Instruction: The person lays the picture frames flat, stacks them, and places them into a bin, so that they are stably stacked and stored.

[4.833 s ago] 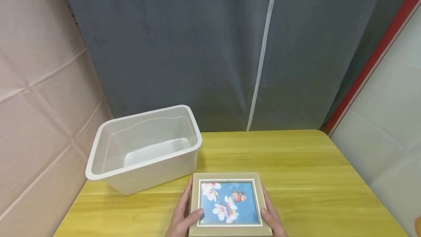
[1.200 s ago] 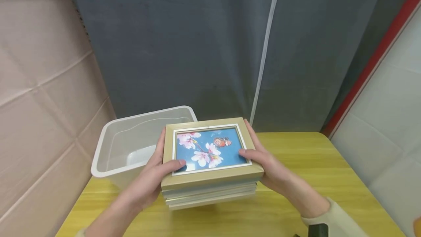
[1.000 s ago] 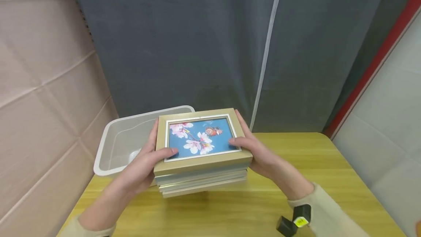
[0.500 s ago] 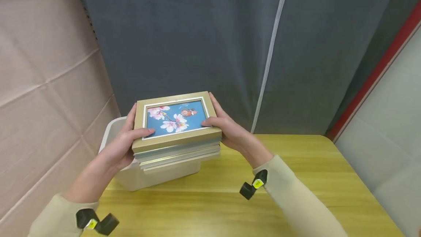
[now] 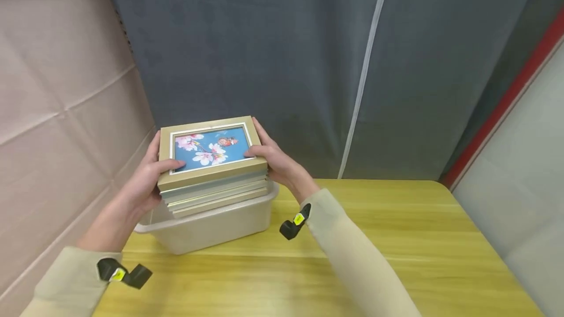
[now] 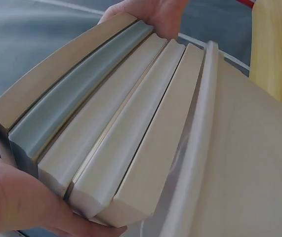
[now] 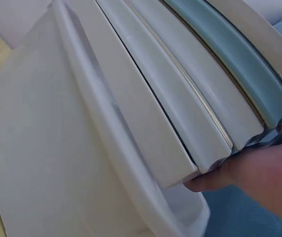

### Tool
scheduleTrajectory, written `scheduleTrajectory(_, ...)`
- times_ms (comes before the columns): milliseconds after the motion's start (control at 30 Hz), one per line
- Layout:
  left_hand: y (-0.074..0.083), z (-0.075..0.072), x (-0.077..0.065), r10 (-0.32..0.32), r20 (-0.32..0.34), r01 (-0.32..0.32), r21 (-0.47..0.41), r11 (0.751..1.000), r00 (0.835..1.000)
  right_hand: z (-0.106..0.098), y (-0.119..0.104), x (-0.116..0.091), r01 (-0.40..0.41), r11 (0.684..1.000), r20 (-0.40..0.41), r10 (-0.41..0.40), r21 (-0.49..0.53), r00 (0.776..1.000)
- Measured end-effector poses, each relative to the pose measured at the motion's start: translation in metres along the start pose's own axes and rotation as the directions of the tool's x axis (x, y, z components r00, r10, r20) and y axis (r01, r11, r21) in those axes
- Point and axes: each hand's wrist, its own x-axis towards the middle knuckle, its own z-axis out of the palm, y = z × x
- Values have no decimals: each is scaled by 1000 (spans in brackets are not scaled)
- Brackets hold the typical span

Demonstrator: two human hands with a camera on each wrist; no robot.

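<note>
Both hands hold a stack of several picture frames [image 5: 220,198] by its two short ends. The top picture frame [image 5: 209,153] is gold-toned, with pink blossoms and a butterfly on blue. My left hand [image 5: 143,182] grips the left end, its thumb over the front corner. At the other end my right hand [image 5: 282,165] grips likewise, thumb on the picture's edge. Below the stack stands a whitish plastic bin [image 5: 220,226]. In the left wrist view the lowest frame [image 6: 155,143] lies close to the bin rim [image 6: 195,148]. Much of the bin's inside is hidden.
The bin stands on a yellow wood-grain table [image 5: 352,258], at its back left. A grey curtain [image 5: 264,53] hangs behind, and a pinkish padded wall [image 5: 53,160] runs along the left. Small black devices [image 5: 297,221] are strapped at both wrists.
Both hands have raised the stack of picture frames from the table's front and carried it left and away from the body, over the bin. The bin stays in place.
</note>
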Motion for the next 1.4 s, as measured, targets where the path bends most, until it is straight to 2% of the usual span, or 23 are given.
scheduleTrajectory(467,-28,-16,21,-98,-14,98,-3,995,995,-4,23,13,-56,998,-33,55,-31,998)
scheduleTrajectory(767,-49,-24,23,-118,-48,118,-2,993,992,-2,40,17,-146,989,-44,146,12,988)
scheduleTrajectory(933,-52,-31,23,-166,-71,165,-20,986,984,3,44,24,-165,986,-70,167,28,983)
scheduleTrajectory(1133,-55,-42,24,-233,-83,223,-109,969,969,12,50,34,-224,973,-64,227,61,972)
scheduleTrajectory(1400,-58,-48,26,-220,-75,209,-135,968,972,16,52,39,-229,972,-62,232,53,971)
